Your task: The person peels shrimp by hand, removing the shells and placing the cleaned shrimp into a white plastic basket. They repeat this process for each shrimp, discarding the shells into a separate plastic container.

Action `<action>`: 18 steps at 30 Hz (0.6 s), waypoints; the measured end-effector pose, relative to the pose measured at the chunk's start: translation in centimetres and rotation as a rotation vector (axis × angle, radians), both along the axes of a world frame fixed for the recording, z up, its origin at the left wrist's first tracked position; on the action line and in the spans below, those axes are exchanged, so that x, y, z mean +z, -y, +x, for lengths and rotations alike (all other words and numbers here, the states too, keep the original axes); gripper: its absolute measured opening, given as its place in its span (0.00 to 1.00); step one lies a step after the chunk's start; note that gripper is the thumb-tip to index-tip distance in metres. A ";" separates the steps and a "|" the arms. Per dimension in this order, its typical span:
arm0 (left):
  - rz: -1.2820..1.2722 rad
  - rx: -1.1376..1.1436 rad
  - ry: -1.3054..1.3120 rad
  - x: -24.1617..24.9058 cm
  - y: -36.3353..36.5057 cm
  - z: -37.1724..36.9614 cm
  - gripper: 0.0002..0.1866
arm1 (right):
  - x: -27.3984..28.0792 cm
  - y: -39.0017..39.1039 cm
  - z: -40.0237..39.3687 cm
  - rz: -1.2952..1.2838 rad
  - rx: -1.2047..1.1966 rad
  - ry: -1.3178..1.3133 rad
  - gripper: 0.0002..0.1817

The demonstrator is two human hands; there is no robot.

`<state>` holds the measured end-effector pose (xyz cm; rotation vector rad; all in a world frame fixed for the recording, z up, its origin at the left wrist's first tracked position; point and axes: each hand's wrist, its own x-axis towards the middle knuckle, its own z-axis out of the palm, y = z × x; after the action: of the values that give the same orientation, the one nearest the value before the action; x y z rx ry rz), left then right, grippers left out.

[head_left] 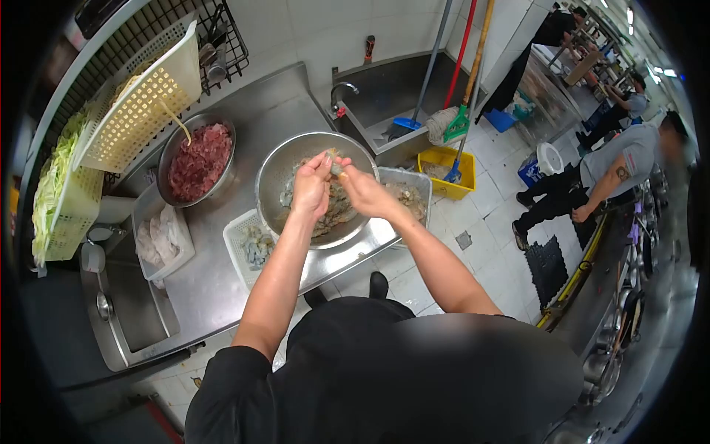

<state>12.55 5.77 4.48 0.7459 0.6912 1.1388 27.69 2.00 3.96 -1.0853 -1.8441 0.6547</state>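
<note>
Both hands meet over a large steel bowl [268, 166] that holds a heap of raw shrimp [336, 211]. My left hand [312, 185] is closed in a pinch, and my right hand [364, 194] pinches close beside it. Between their fingertips is a greyish shrimp [336, 169], partly hidden by the fingers. Left of the bowl, a white perforated basket [235, 238] holds pale, peeled-looking shrimp [257, 248]. Another container [425, 185] with shrimp or shells stands to the right, partly behind my right forearm.
A metal bowl of raw red meat [200, 164] and a white tub of pale meat [159, 237] stand left on the steel counter [211, 285]. Behind is a sink [392, 89] with mop handles and a yellow bucket [451, 181]. A person [621, 170] stands at right.
</note>
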 end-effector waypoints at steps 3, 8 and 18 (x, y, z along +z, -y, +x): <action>0.027 0.049 -0.046 0.1 0.5 -0.5 0.14 | -0.1 -0.4 -1.4 -0.126 -0.028 0.100 0.16; -0.112 0.076 0.225 -0.5 0.8 -1.9 0.11 | -0.8 -0.3 -3.3 -0.049 -0.006 -0.008 0.14; -0.270 0.188 0.246 -1.7 0.6 -1.1 0.07 | 0.4 2.9 -1.1 -0.137 -0.201 0.006 0.07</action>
<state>11.43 5.21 2.77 0.3104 0.6990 1.2521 26.62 -0.92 4.37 -1.3443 -1.6869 0.6662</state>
